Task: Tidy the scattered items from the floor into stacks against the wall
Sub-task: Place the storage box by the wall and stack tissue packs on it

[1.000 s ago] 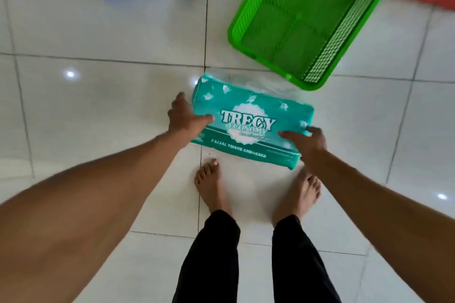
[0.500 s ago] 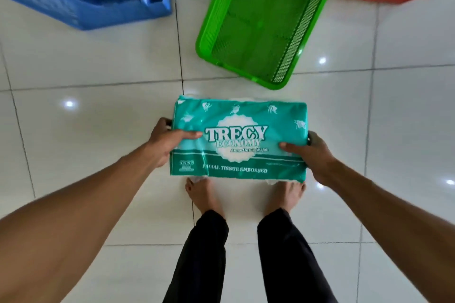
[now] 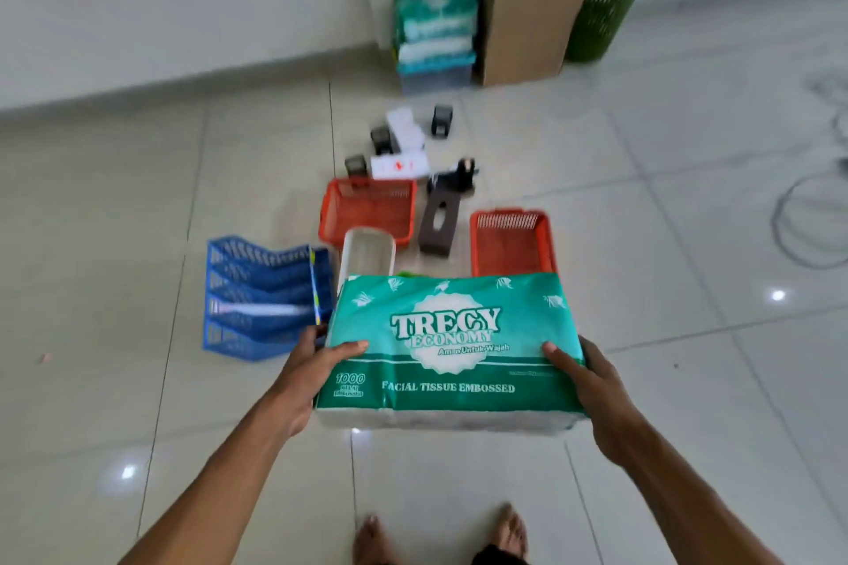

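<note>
head view, looking forward and down. green tissue pack (image 3: pixel 452 349) held off the floor at chest-front, gripped at both short ends: left hand (image 3: pixel 312 376) curled round the left end, thumb laid over the top face; right hand (image 3: pixel 592 385) curled round the right end, thumb on top too. both grips closed on the pack, nothing else held.

beyond the pack, scattered on the tiled floor (image 3: pixel 688 243): blue file rack (image 3: pixel 266 294) just left of the pack, white tub (image 3: pixel 369 257) behind its far left corner, two orange baskets (image 3: pixel 369 209) (image 3: pixel 511 241) further back, brown tissue box (image 3: pixel 438 220) between them. further still, small dark and white items, too blurred to name. far beyond the pack, against the wall (image 3: pixel 183 0): stack of similar green packs (image 3: pixel 433 32) on a clear box, touching a tall cardboard carton (image 3: pixel 527 0), dark green bin (image 3: pixel 601 11) just right of that.

likely risks: soft, squashy pack could sag or slip from end-only grips; pack hides the floor directly ahead, so a bare foot (image 3: pixel 511 532) could catch a basket on the way to the stack; stack already tall, so another pack set off-centre could topple it.

readable print on the pack: "trecy economy", "aman untuk wajah", "facial tissue embossed", "1000". smaller lines too small to read.
</note>
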The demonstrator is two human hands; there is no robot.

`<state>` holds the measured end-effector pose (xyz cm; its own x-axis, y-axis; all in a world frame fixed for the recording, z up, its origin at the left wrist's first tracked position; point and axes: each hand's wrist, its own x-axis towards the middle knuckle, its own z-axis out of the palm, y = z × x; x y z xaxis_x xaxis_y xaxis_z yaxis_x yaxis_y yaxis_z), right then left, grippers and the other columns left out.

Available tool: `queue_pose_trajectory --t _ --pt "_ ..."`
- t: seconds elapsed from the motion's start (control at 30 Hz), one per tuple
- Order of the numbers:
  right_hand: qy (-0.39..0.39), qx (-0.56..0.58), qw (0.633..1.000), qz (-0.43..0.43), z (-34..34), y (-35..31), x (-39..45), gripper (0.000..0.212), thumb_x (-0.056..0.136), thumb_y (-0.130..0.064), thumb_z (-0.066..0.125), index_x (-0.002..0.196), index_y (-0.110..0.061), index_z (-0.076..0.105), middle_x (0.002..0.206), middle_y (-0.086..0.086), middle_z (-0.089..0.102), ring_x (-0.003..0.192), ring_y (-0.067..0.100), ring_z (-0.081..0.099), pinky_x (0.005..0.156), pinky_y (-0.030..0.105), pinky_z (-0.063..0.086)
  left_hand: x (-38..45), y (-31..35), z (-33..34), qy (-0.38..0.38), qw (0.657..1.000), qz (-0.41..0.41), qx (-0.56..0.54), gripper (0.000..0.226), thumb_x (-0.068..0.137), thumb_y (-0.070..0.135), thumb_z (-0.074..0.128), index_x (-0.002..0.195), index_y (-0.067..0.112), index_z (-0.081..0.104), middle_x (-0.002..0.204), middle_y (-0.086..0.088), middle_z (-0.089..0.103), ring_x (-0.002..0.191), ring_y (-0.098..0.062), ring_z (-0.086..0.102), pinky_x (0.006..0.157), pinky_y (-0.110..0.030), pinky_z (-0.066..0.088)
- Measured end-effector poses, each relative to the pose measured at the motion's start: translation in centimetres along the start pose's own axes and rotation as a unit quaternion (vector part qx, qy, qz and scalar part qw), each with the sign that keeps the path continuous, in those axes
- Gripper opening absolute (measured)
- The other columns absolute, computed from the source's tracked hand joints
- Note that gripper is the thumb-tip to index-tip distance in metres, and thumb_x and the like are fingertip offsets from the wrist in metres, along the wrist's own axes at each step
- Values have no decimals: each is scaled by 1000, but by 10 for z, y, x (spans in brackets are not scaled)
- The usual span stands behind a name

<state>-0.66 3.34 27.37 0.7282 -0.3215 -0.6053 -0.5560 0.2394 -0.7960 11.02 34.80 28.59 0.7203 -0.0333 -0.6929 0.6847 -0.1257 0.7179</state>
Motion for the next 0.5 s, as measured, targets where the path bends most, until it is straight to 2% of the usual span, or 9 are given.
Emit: queue_pose_trajectory --t 0.13,0.3,0.4,0.5 --pt "-3 38 997 -60 -38 -80 -43 34 88 -30 65 121 -22 61 109 8 72 95 26 70 59 26 54 -61 77 34 -3 995 98 -9 50 76 6 78 122 10 59 95 -12 77 78 -27 75 63 -34 58" --pt "-4 53 993 -107 -84 -162 -64 36 92 -32 61 125 -21 58 110 10 69 92 25 68 60 30 55 -113 159 89 -33 983 170 -63 32 82 1 69 111 15 64 89 -11 77 67 -24 74 49 -30 56" --pt "3 57 989 -133 -106 -202 -61 29 93 -32 58 121 -23 60 103 7 70 86 22 67 64 35 56 -123 197 117 -54 975 202 -79 35 77 5 73 110 16 66 93 -9 77 68 -20 74 51 -28 56" --pt "5 70 986 -149 -128 -237 -47 23 94 -31 57 116 -26 60 99 4 70 83 19 66 64 36 56 -119 228 141 -67 970 221 -72 59 54 25 83 111 20 68 100 -10 76 75 -18 74 59 -28 56"
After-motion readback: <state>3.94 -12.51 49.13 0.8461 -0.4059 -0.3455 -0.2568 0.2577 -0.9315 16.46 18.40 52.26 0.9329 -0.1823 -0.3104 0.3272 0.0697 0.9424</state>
